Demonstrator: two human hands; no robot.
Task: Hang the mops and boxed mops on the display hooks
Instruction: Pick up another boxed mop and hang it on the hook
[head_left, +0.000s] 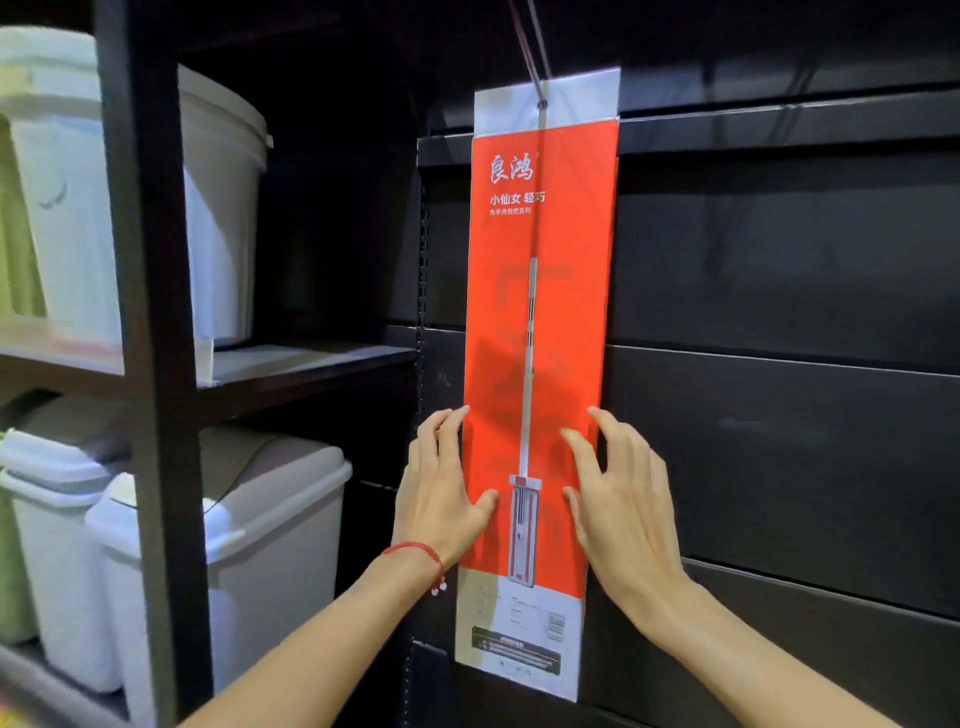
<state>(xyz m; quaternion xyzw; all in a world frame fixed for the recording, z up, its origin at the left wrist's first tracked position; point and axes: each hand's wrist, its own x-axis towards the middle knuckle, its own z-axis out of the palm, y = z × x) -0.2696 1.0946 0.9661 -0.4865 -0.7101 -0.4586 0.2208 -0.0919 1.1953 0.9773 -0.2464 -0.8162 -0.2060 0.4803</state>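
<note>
One dark wall (779, 260) fills the right of the view and serves as the backing for hung stock. At the left stands a black rack (150, 312) carrying pale buckets (223, 208) above and lidded bins (270, 519) below.

The box (545, 312), tall, narrow and red with a mop printed on its face, hangs upright against the wall. Its white top tab is threaded on the hook (532, 73), whose wire passes through the tab hole. The weight appears to be carried by the hook, so the hands serve only to square the box and stop any swing.

Both forearms reach up and forward, with the palms turned toward each other across the lower half of the box.

- Left hand (441, 493): grip spread; fingers straight along the left edge of the box, thumb laid on the red face.
- Right hand (623, 499): grip spread; fingers fanned and slightly bent, tips at the right edge, thumb near the face. Whether every tip touches cannot be told.

A red cord (415, 548) circles the left wrist.
</note>
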